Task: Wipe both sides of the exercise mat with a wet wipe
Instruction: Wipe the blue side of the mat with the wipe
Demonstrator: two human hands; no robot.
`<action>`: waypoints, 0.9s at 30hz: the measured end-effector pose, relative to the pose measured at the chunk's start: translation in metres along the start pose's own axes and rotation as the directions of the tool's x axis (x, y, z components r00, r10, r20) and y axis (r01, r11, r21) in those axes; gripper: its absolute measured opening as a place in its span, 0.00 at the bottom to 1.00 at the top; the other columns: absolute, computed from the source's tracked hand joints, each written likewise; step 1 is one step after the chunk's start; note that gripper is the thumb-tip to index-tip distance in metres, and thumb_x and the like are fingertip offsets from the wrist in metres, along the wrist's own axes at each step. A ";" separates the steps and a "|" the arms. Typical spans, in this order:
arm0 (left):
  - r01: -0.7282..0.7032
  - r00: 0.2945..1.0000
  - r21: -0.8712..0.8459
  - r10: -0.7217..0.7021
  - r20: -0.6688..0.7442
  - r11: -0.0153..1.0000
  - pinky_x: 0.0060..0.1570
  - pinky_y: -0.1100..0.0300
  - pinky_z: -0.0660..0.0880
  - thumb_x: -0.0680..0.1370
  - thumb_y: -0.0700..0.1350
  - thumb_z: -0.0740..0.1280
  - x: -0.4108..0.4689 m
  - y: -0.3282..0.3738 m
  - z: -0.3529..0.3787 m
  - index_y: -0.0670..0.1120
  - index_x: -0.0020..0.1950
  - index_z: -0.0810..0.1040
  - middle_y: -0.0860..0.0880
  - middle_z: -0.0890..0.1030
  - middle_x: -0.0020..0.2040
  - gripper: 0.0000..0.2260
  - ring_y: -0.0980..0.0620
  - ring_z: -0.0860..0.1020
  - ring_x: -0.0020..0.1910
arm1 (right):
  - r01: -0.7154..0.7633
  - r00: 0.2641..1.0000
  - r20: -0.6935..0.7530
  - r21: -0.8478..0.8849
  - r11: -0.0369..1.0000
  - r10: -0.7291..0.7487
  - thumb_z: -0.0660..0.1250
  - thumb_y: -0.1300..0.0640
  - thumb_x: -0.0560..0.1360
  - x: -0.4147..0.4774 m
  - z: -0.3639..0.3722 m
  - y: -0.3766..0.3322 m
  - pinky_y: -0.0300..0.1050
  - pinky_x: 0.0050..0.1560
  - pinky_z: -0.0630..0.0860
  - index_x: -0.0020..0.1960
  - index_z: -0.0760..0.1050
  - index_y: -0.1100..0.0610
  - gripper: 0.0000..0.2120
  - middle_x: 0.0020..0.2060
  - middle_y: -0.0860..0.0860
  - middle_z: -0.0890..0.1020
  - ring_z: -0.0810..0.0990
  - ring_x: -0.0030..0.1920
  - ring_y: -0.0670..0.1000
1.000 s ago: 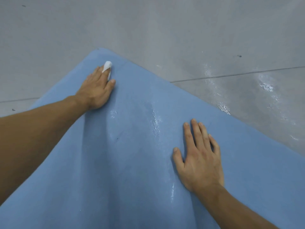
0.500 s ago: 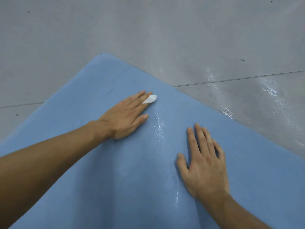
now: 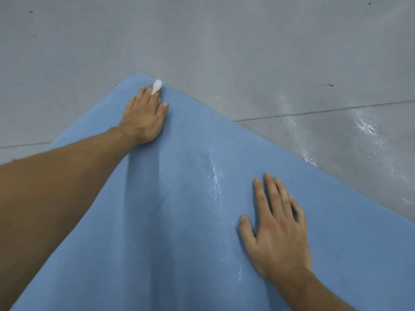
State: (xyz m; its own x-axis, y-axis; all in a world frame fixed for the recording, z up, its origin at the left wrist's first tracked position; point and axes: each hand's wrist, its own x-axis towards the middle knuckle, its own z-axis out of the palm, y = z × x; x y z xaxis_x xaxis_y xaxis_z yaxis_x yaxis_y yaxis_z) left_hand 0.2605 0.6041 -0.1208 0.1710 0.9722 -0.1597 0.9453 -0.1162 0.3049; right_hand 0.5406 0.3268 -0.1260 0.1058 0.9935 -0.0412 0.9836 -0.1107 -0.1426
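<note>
Fingers of left hand flat, pressing wipe at far mat corner; my right hand flat, bracing nearer. Rest of mat lies toward me.

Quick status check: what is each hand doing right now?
Left hand: open, fingers straight, pressing the wet wipe onto the mat near its far corner.
Right hand: open, flat on the mat, holding nothing.

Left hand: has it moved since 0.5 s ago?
Yes. The left hand, pressing the wet wipe, has slid away from the right hand, up toward the far corner of the mat.
</note>
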 end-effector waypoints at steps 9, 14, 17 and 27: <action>-0.402 0.914 0.085 0.394 0.100 0.911 0.81 0.54 0.43 0.87 0.59 0.46 -0.029 0.090 0.027 0.50 0.85 0.46 0.53 0.48 0.85 0.29 0.52 0.44 0.84 | 0.001 1.000 -0.016 -0.011 1.000 -0.001 0.54 0.40 0.78 -0.001 0.000 0.001 0.54 0.79 0.56 0.83 0.59 0.54 0.37 0.84 0.51 0.57 0.54 0.84 0.51; -0.427 0.901 0.054 0.420 0.113 0.903 0.81 0.55 0.43 0.86 0.59 0.45 -0.034 0.059 0.019 0.53 0.85 0.46 0.55 0.48 0.85 0.28 0.54 0.45 0.83 | 0.000 1.000 -0.026 -0.017 1.000 0.000 0.54 0.40 0.78 0.000 0.001 -0.001 0.54 0.78 0.56 0.83 0.60 0.54 0.37 0.83 0.51 0.58 0.55 0.83 0.52; -0.322 0.945 0.040 0.318 0.074 0.946 0.81 0.54 0.44 0.82 0.61 0.42 -0.029 0.023 0.008 0.52 0.85 0.48 0.52 0.51 0.85 0.31 0.51 0.48 0.84 | 0.006 1.000 -0.026 -0.018 1.000 -0.007 0.54 0.40 0.78 0.000 0.001 0.000 0.54 0.79 0.55 0.83 0.59 0.54 0.37 0.84 0.51 0.57 0.55 0.83 0.52; -0.021 0.999 0.021 0.022 -0.037 1.000 0.80 0.45 0.53 0.85 0.59 0.49 0.002 -0.024 -0.004 0.43 0.84 0.55 0.41 0.58 0.83 0.31 0.41 0.55 0.81 | 0.007 1.000 -0.006 -0.024 1.000 -0.007 0.53 0.39 0.79 0.000 0.002 0.001 0.54 0.79 0.55 0.84 0.58 0.54 0.37 0.84 0.51 0.56 0.52 0.84 0.50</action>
State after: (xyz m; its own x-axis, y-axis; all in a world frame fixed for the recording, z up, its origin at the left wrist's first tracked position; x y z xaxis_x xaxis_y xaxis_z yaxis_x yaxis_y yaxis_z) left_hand 0.2371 0.6092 -0.1240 0.1812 0.9764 -0.1178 0.9470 -0.1410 0.2888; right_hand 0.5414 0.3271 -0.1279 0.0999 0.9944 -0.0340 0.9876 -0.1033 -0.1186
